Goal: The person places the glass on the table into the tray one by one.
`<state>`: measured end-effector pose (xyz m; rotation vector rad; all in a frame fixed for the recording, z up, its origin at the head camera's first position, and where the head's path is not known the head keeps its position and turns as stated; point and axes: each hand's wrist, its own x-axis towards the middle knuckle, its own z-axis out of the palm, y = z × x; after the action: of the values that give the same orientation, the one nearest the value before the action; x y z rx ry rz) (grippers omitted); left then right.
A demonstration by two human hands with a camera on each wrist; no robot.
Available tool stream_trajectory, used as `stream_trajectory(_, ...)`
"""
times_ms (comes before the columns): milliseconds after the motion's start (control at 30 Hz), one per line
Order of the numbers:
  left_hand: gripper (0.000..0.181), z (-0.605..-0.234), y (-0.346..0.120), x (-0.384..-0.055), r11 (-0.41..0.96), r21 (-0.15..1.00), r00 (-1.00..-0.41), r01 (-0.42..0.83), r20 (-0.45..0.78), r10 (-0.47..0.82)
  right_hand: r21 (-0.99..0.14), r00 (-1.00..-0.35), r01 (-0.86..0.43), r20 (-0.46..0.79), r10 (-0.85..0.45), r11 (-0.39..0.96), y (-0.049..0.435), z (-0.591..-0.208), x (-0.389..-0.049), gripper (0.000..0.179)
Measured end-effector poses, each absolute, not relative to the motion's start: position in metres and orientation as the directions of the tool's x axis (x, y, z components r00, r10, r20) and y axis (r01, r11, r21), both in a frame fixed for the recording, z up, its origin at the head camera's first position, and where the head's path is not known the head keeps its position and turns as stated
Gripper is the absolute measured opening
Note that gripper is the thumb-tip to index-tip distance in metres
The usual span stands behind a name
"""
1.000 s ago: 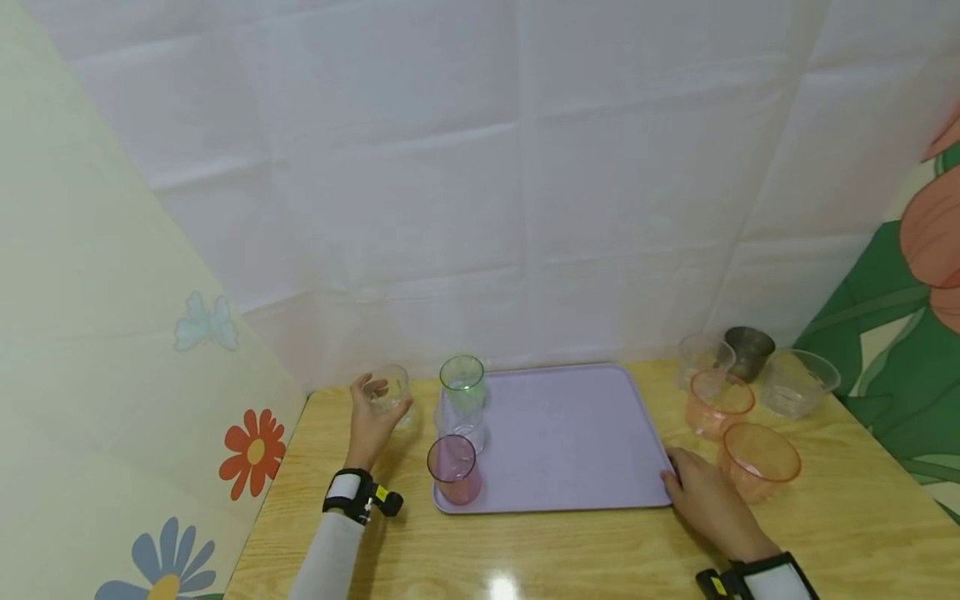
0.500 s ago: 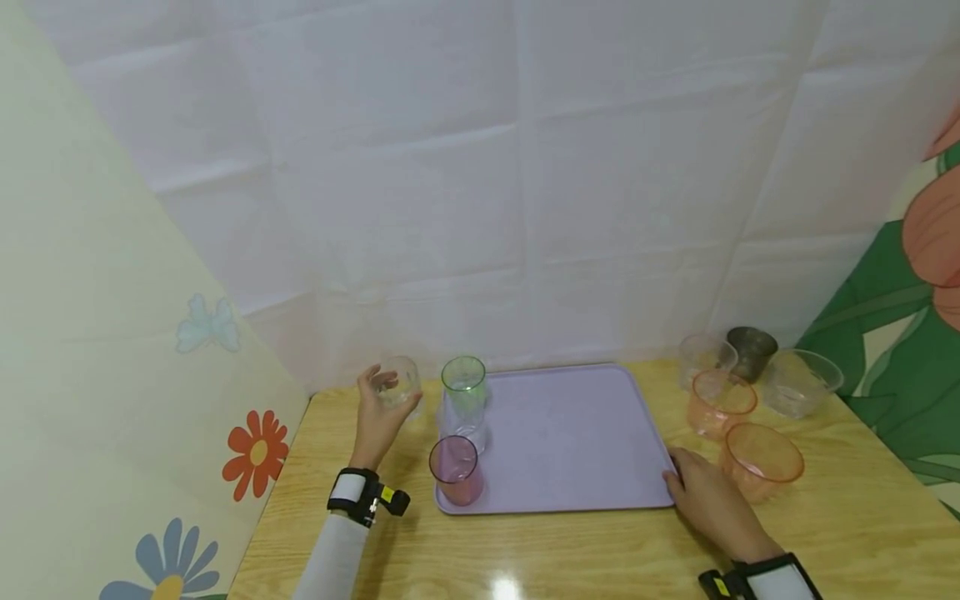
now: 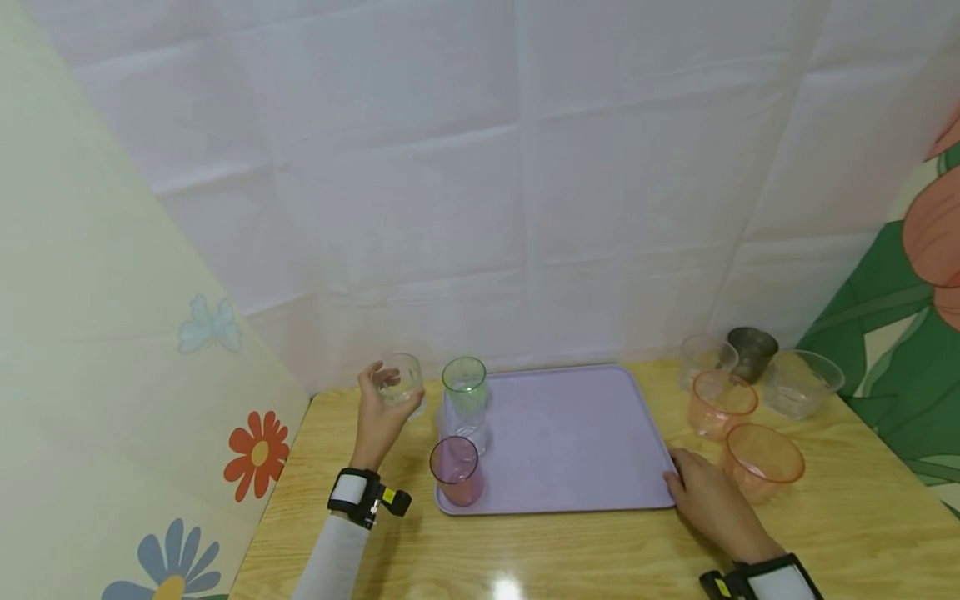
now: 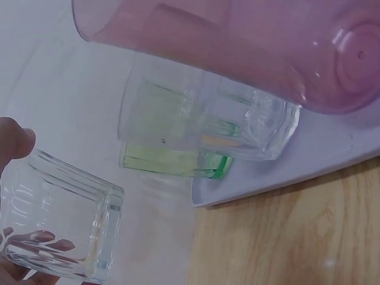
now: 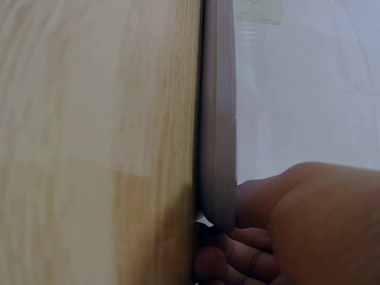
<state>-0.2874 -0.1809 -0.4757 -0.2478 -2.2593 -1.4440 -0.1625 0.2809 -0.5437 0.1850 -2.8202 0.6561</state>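
My left hand (image 3: 377, 427) grips a clear glass (image 4: 65, 219) between thumb and fingers, left of the lilac tray (image 3: 570, 442). In the left wrist view the glass shows a thick base. Along the tray's left side stand a green tumbler (image 3: 464, 387), a clear cup (image 3: 474, 432) and a pink tumbler (image 3: 457, 479). The green one partly hides the clear cup behind its lower part. My right hand (image 3: 712, 504) holds the tray's front right corner. In the right wrist view its thumb lies over the rim, with the other fingers curled at and below the edge.
Right of the tray are two orange bowls (image 3: 763, 454), a clear cup (image 3: 697, 358), a dark grey cup (image 3: 752, 350) and a clear bowl (image 3: 798, 387). A white sheet (image 3: 480, 208) hangs behind the wooden table (image 3: 585, 554). A patterned wall (image 3: 150, 333) borders the left.
My left hand has moved slightly right and up with the clear glass, closer to the green tumbler. The right hand keeps its hold on the tray corner.
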Motion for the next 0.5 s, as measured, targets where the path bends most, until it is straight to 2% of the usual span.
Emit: stream_trajectory(500, 0.087, -0.464, -0.173, -0.282, 0.428, 0.814, -0.883, 0.393, 0.464, -0.071, -0.422, -0.963, -0.18, 0.258, -0.073, 0.889, 0.281, -0.543, -0.163, 0.033)
